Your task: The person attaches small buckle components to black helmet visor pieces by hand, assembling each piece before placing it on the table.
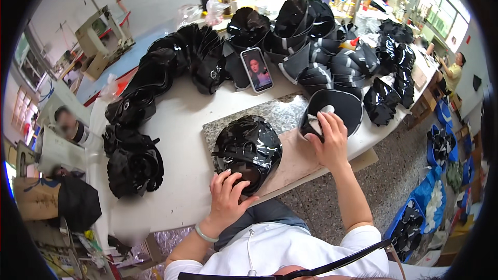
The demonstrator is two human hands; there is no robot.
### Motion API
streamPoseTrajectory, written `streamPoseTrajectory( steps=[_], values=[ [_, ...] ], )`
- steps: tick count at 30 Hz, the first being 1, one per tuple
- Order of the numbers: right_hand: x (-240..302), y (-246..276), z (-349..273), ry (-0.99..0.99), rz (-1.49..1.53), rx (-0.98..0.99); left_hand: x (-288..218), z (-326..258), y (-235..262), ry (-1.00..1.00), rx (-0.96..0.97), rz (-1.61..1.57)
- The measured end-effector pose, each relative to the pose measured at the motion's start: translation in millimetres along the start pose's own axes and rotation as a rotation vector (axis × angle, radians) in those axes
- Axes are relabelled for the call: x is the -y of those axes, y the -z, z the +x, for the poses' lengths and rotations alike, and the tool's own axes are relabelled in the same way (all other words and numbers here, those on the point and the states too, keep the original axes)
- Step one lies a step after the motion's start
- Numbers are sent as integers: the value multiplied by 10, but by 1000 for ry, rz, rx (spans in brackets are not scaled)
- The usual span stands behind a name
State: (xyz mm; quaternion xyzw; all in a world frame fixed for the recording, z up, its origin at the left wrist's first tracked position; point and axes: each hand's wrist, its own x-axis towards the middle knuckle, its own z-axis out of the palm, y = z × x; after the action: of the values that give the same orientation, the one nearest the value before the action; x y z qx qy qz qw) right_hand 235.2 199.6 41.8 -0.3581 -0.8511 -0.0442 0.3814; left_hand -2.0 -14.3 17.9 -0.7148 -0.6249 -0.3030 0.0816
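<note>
A rounded, glossy black piece (pixel 251 145), like a sewn shoe or bag part, lies on a speckled stone slab in front of me. My left hand (pixel 228 192) is closed on its near edge, fingers curled over the top and thumb at the side. To the right, my right hand (pixel 330 137) is closed round a small dark thing with a whitish face (pixel 314 125), whose kind I cannot make out. Just behind that hand stands a dark, bowl-shaped piece (pixel 345 111) with a matt inside and a pale oval spot.
Piles of glossy black pieces (pixel 155 67) curve along the table's left and back. Grey-lined ones (pixel 311 67) stack behind the slab (pixel 228 124). A phone (pixel 257 70) leans there, its screen lit. Blue tubs (pixel 407 228) of dark pieces stand on the right floor. Other people sit farther off.
</note>
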Motion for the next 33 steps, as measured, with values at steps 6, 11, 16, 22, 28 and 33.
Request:
streamPoseTrajectory(
  steps=[6,11,16,22,28,33],
  values=[
    [961,-312,233,150,691,342,91,83,-24,302,-212,-450],
    [1120,-505,288,-5,748,580,307,268,39,340,-79,-384],
    [1030,-505,194,-299,1046,402,336,546,98,281,55,-199],
    [1007,-406,189,-257,849,161,457,650,-27,148,36,-280],
    [1002,-358,200,-2,762,55,297,732,62,818,130,-798],
    [980,-330,247,-110,959,126,339,608,-188,861,-252,-1530]
  ],
)
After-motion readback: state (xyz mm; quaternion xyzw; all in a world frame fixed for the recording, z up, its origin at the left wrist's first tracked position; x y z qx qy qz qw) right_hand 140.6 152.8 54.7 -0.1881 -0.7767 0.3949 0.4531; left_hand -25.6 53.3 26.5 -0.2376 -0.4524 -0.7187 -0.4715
